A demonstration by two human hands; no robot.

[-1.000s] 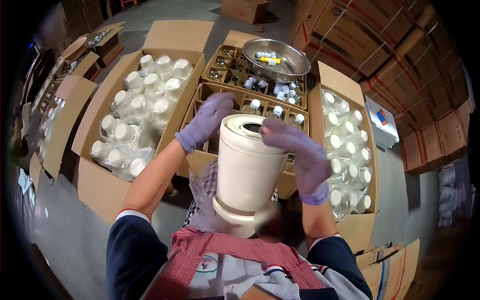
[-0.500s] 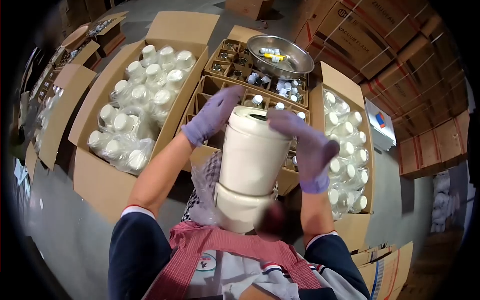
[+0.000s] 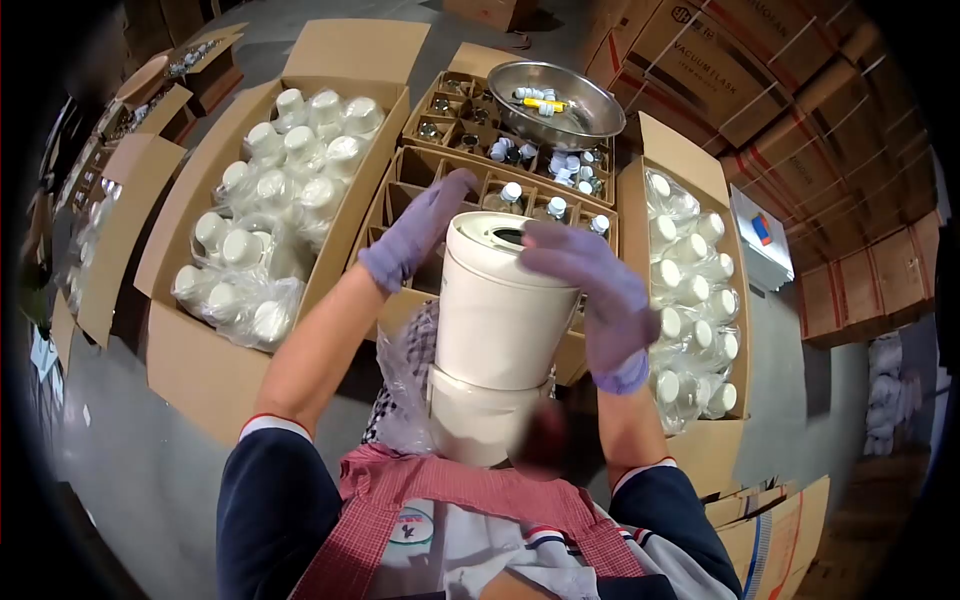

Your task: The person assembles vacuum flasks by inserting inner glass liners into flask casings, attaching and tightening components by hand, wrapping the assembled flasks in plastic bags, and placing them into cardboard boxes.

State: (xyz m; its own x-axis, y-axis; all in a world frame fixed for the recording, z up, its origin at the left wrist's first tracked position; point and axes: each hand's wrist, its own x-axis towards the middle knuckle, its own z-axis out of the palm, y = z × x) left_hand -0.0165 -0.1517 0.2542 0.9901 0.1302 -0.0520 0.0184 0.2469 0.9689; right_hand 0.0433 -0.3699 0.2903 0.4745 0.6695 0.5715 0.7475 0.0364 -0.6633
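Observation:
A cream-white vacuum flask body point(image 3: 505, 325) stands in front of my chest, its round top with a dark opening facing away from me. Its lower section rests against my lap, beside crumpled clear plastic point(image 3: 402, 395). My left hand point(image 3: 425, 225), in a purple glove, is by the upper left of the flask with its fingers stretched forward; whether it touches cannot be told. Over the right side of the top rim lies my right hand point(image 3: 595, 285), gloved alike, its fingers extended near the opening. Neither hand is closed round anything.
Left is an open carton point(image 3: 165, 240) of plastic-wrapped white flasks; another such carton point(image 3: 740, 330) stands right. A divided box point(image 3: 400, 165) holds capped glass bottles, with a metal bowl point(image 3: 590, 85) on the box behind. Stacked cartons point(image 3: 740, 70) rise at the right.
My right hand has shifted slightly left over the flask's rim, with its fingers nearer the opening. My left hand and the flask have barely moved; the view has shifted slightly.

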